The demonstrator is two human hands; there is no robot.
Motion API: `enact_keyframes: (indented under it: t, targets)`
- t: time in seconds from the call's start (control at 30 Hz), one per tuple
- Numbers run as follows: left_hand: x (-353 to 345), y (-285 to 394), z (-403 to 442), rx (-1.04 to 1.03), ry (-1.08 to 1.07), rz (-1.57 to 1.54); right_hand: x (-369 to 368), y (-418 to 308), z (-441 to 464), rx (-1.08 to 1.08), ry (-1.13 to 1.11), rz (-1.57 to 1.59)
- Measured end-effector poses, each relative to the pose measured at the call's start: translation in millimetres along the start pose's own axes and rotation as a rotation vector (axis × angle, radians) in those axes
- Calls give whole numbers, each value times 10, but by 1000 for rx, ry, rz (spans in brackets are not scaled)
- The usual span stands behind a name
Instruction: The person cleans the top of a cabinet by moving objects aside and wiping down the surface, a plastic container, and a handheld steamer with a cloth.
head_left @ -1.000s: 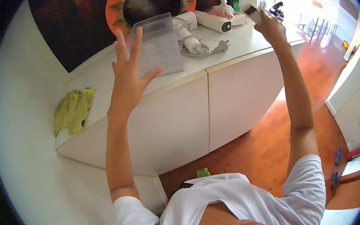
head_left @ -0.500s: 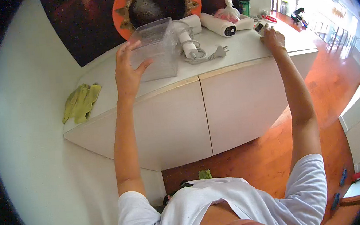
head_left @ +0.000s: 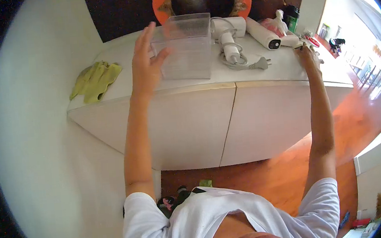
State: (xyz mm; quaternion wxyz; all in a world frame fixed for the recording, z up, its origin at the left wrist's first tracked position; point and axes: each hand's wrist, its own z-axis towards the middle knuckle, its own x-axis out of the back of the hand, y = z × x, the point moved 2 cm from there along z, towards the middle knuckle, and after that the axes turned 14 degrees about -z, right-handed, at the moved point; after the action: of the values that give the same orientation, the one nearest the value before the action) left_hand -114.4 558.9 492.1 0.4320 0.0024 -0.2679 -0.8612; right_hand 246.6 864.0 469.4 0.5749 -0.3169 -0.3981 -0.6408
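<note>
Left hand (head_left: 146, 71) spread, right hand (head_left: 308, 57) grip unclear, we risk tugging the box (head_left: 188, 56) off the front edge of the cabinet (head_left: 186, 128).

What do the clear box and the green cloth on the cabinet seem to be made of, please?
Clear box: glossy, likely plastic, possibly glass; the white cabinet top shows through it. Green cloth: probably matte fabric, judging by its limp folds.

Hands, two: left hand (head_left: 146, 71) and right hand (head_left: 308, 57). On the counter (head_left: 280, 70): one clear box (head_left: 189, 49), one yellow-green cloth (head_left: 96, 81) toward the left corner, one plug (head_left: 261, 63), one plastic bag (head_left: 276, 24), one bottle (head_left: 293, 20). Below its front edge: two panels (head_left: 267, 122).
</note>
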Motion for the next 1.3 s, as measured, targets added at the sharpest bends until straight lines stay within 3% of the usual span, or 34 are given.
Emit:
enact_keyframes:
  t: [0.13, 0.2, 0.27, 0.33, 0.47, 0.57, 0.8, 1.03, 1.1, 1.17, 1.23, 1.3]
  targets:
    - [58, -258, -106, 411, -10, -384, 372, -433, -249, 252, 493, 16]
    - [7, -405, -140, 440, -97, -347, 688, -838, -573, 528, 567, 376]
    - [-20, -421, -151, 554, -176, -341, 582, -1322, -716, 641, 519, 475]
    - [-15, -327, -162, 756, -241, -369, 737, -1539, -926, 693, 315, 549]
    - [-60, -345, -137, 632, -295, -354, 742, -1628, -981, 774, 41, 717]
    - [-256, -239, -110, 598, -313, -335, 636, -1540, -898, 792, 139, 666]
    - [-620, -163, -84, 528, -352, -413, 573, -1151, -821, 745, 98, 784]
    - [-739, -287, -108, 436, -326, -506, 603, -1157, -839, 720, 84, 661]
    - [-668, -315, -156, 474, -367, -508, 672, -1070, -829, 654, 102, 809]
    - [-438, -342, -153, 390, -367, -415, 970, -934, -842, 600, 435, 805]
    - [-25, -291, -122, 198, -350, -220, 1441, -897, -1158, 491, 502, 1019]
    - [529, -324, -42, 146, -288, -33, 1818, -992, -1455, 585, 678, 1015]
